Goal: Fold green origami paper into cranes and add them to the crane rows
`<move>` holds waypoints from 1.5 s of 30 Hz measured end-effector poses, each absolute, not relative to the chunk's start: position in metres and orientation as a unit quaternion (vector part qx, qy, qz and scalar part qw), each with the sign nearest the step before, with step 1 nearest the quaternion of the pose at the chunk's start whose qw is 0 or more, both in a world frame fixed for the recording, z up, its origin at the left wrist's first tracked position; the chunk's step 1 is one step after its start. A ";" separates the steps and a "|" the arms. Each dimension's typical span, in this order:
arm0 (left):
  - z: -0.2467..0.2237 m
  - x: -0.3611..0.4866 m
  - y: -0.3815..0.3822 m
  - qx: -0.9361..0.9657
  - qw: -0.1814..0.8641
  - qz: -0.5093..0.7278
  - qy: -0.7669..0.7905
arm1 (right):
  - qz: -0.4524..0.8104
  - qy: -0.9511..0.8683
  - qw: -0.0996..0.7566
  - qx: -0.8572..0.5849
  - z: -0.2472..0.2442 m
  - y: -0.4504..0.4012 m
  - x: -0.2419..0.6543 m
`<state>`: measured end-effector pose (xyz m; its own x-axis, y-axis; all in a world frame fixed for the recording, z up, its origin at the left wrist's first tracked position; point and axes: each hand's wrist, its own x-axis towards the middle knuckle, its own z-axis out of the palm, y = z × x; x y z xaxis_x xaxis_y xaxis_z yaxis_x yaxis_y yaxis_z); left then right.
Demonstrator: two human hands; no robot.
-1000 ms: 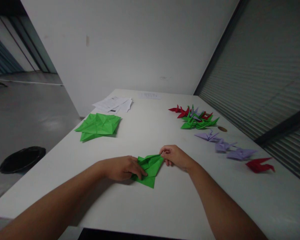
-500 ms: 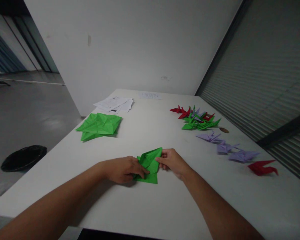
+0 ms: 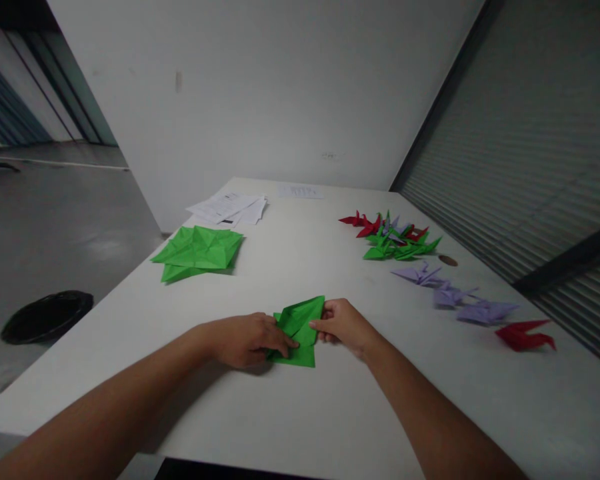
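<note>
A partly folded sheet of green origami paper lies on the white table between my hands, one flap standing up from it. My left hand is on its left side, fingers curled over the paper and a fingertip pressing on the inner folds. At the right edge, my right hand pinches the raised flap between thumb and fingers. The underside of the sheet and the left thumb are hidden.
Creased green sheets lie at left, with printed papers behind them. Folded cranes in green, purple and red spread along the right, near a brown disc. A black bin stands on the floor, left.
Almost nothing differs. My right thumb has shifted very slightly left on the raised flap; my left hand stays in place on the paper.
</note>
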<state>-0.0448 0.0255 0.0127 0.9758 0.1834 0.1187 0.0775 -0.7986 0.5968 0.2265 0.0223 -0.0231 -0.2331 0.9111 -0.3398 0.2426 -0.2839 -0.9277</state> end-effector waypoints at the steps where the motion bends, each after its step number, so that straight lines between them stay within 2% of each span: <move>1: 0.013 -0.045 0.025 0.944 0.310 0.084 0.071 | 0.581 -0.530 0.285 -0.548 -0.023 0.022 0.226; 12: 0.013 -0.044 0.026 0.949 0.298 0.078 0.073 | 0.548 -0.547 0.292 -0.561 -0.021 0.020 0.222; 17: 0.009 -0.045 0.027 0.951 0.290 0.068 0.080 | 0.547 -0.583 0.260 -0.542 -0.025 0.020 0.222; 25: 0.008 -0.046 0.026 0.956 0.270 0.080 0.085 | 0.494 -0.602 0.261 -0.570 -0.026 0.019 0.219; 31: 0.011 -0.043 0.018 0.966 0.224 0.063 0.115 | 0.390 -0.663 0.281 -0.575 -0.020 0.018 0.216; 35: 0.012 -0.042 0.013 0.950 0.256 0.147 0.102 | 0.330 -0.696 0.272 -0.576 -0.013 0.017 0.215; 40: 0.003 -0.039 0.016 0.851 0.222 0.344 0.329 | 0.335 -0.709 0.260 -0.564 -0.007 0.014 0.212; 42: -0.004 -0.035 0.019 0.811 0.225 0.367 0.396 | 0.334 -0.716 0.261 -0.555 -0.005 0.013 0.211; 45: -0.013 -0.028 0.023 0.785 0.286 0.330 0.439 | 0.331 -0.728 0.260 -0.541 -0.005 0.011 0.208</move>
<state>-0.0280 0.0231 -0.0135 0.3974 0.8781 0.2664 0.5004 -0.4508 0.7392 0.2081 0.0113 -0.0046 -0.2791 0.9600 0.0213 0.6160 0.1960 -0.7630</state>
